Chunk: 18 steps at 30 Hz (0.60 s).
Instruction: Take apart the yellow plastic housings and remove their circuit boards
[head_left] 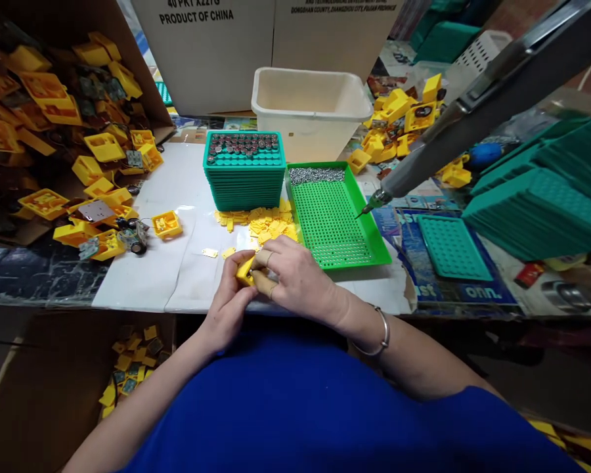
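My left hand (229,292) is closed around a small yellow plastic housing (245,270) at the table's front edge. The fingers of my right hand (295,276) are pinched together at the housing's open side; what they hold there, if anything, is hidden. Just beyond my hands lies a heap of flat yellow plastic pieces (270,223). A single flat piece (209,253) rests apart to the left. Past that, one yellow housing with parts inside (167,225) sits on the white sheet.
Stacked teal trays (243,177) hold round metal cells on top. A green perforated tray (332,217) contains screws; an electric screwdriver (414,157) hangs over it. Behind stands a white bin (310,98). Yellow housings (103,148) spill from a carton at left. A teal tray (454,246) lies right.
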{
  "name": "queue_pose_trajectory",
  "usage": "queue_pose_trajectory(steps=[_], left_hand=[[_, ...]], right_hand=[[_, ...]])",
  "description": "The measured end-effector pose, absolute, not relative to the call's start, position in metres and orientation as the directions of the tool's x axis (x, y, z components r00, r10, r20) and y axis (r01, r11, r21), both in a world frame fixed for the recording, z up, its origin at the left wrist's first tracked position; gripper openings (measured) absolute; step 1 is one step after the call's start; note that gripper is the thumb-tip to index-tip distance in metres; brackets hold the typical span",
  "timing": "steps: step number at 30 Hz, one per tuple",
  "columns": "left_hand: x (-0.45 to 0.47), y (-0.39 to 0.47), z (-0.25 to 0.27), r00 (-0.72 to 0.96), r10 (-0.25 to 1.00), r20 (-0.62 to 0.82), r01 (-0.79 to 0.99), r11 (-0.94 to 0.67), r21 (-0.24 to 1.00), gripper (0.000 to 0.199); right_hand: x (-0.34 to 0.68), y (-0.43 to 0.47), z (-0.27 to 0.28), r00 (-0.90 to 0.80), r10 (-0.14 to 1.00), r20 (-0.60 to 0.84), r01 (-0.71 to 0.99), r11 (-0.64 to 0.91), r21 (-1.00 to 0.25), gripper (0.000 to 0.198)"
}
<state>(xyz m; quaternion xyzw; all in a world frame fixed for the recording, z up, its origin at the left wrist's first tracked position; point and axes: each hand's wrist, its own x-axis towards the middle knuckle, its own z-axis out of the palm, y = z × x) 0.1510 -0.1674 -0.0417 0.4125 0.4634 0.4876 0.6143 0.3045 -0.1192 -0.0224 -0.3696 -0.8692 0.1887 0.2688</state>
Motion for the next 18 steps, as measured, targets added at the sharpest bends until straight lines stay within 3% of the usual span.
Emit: queue_pose_trajectory(steps=[3, 5, 9, 12, 15, 18], left_hand=[[0.146, -0.169, -0.041, 0.075, 0.997, -0.034, -0.005, 0.034, 0.999, 0.040], [0.140, -0.171, -0.041, 0.086, 0.996, -0.039, 0.025, 0.037, 0.999, 0.039], [0.122, -0.179, -0.045, 0.049, 0.985, -0.166, -0.037, 0.168, 0.985, 0.028], [0.105, -0.188, -0.044, 0.006, 0.949, -0.315, -0.221, 0.308, 0.925, 0.023], [0.092, -0.194, -0.038, -0.023, 0.931, -0.363, -0.377, 0.329, 0.866, 0.021], [0.087, -0.192, -0.032, -0.039, 0.932, -0.360, -0.415, 0.313, 0.854, 0.021]], right_hand=[[0.299, -0.119, -0.019, -0.598, 0.754, 0.272, 0.579, 0.641, -0.505, 0.010], [0.296, -0.116, -0.019, -0.565, 0.792, 0.232, 0.595, 0.585, -0.551, 0.007], [0.292, -0.107, -0.020, -0.537, 0.839, 0.089, 0.539, 0.421, -0.730, 0.021], [0.283, -0.098, -0.022, -0.599, 0.799, 0.044, 0.493, 0.412, -0.767, 0.012], [0.267, -0.089, -0.024, -0.622, 0.783, 0.031, 0.659, 0.544, -0.520, 0.017], [0.251, -0.082, -0.027, -0.667, 0.743, -0.049, 0.726, 0.635, -0.265, 0.023]])
